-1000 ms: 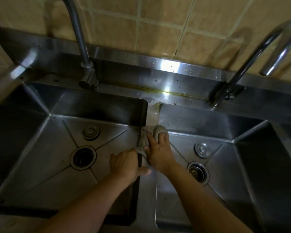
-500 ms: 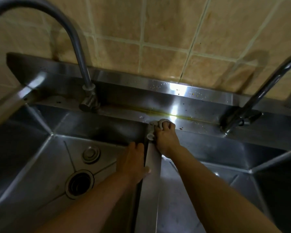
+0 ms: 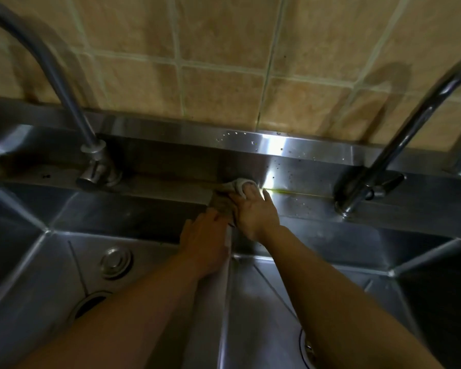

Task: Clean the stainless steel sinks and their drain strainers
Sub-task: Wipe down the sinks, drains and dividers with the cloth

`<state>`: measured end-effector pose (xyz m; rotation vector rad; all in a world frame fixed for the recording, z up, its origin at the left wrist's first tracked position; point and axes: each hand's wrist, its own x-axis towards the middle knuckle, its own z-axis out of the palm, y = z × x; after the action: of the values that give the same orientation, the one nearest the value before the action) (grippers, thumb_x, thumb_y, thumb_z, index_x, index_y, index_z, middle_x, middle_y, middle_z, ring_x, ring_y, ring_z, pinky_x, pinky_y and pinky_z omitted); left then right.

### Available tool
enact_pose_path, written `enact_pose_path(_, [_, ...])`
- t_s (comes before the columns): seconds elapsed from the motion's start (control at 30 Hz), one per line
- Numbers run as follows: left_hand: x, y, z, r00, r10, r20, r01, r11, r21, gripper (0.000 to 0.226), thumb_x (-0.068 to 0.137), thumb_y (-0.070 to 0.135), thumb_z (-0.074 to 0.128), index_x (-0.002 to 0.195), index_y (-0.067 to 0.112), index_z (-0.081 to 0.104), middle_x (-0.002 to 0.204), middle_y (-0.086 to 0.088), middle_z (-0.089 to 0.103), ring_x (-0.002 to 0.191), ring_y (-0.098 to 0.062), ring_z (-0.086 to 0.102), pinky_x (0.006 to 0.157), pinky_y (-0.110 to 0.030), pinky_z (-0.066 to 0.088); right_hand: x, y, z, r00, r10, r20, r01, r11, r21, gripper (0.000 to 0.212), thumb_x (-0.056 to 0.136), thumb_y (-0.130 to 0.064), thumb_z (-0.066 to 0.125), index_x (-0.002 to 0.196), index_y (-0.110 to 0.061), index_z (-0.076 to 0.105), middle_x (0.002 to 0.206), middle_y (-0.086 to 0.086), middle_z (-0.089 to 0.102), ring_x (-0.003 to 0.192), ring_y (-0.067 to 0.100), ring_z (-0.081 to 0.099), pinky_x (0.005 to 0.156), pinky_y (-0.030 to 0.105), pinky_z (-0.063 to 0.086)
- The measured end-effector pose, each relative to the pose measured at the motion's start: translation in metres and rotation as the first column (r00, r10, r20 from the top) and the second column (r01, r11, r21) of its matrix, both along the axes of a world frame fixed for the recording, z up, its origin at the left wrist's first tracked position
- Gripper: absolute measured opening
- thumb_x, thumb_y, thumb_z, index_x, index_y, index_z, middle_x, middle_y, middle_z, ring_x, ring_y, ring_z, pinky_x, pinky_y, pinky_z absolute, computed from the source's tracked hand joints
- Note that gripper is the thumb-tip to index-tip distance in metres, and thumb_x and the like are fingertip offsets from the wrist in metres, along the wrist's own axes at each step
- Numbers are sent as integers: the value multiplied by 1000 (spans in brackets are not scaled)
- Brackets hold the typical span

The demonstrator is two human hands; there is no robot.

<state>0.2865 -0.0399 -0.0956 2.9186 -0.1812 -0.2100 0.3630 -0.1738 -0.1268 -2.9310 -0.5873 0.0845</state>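
Centrally, two steel basins, left sink [image 3: 51,275] and right sink [image 3: 343,262], flank a dividing ridge [image 3: 224,302]. Right hand [image 3: 256,211] presses a grey cloth [image 3: 238,185] onto the rear ledge, fingers curled over it. Left hand [image 3: 205,243] rests on the ridge, grip relaxed, holding nothing. One drain strainer [image 3: 308,347] shows partly in the right sink.

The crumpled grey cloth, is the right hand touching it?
Touching. The head view shows the right hand pressing the crumpled grey cloth against the steel ledge.
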Motion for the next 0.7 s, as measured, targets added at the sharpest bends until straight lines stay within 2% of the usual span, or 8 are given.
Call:
enact_pose_path(0.13, [6,-8,1,998,6,-57,-2,998,66,49,86,38,58,131,25,45,141,0,36,128,-24,38,104,-44,32,-9,-52,1,992,-125,-7,125,990,-58,52,97,-36,36,149,-31,26,155,11,23,144,28,16,117,45,5])
enact_pose_path(0.23, [7,-8,3,999,-8,-53,14,993,113,44,83,38,60,125,25,51,137,0,39,126,-24,40,103,-43,31,-18,-89,2,976,-211,50,216,964,-158,68,89,-40,51,149,-24,25,148,16,29,137,33,25,116,41,12])
enact_pose_path(0.3, [6,-10,5,999,-14,-52,22,988,153,39,85,38,59,121,24,53,135,0,41,124,-23,42,102,-42,32,-22,-113,2,956,-282,86,293,936,-194,72,86,-32,57,150,-20,23,146,18,30,134,35,27,115,39,17])
enact_pose_path(0.43, [7,-17,9,996,-15,-92,33,978,207,33,87,28,58,118,18,54,132,-5,42,124,-26,41,100,-41,34,-27,-142,5,928,-368,59,372,908,-192,62,94,-16,50,150,-14,22,151,19,20,138,36,23,113,41,29])
enact_pose_path(0.57, [8,-17,11,992,-5,-125,29,982,189,34,88,26,58,120,18,53,133,-4,41,125,-26,41,101,-41,34,-37,-133,6,908,-407,95,418,897,-146,50,98,-11,44,146,-10,31,151,17,23,139,36,22,111,38,33])
enact_pose_path(0.7, [8,-15,13,990,-21,-143,46,983,176,35,88,29,58,121,18,52,133,-4,40,124,-25,41,102,-41,36,-56,-138,15,882,-461,100,470,877,-97,35,100,-10,41,135,-10,46,143,13,34,131,32,33,100,33,45])
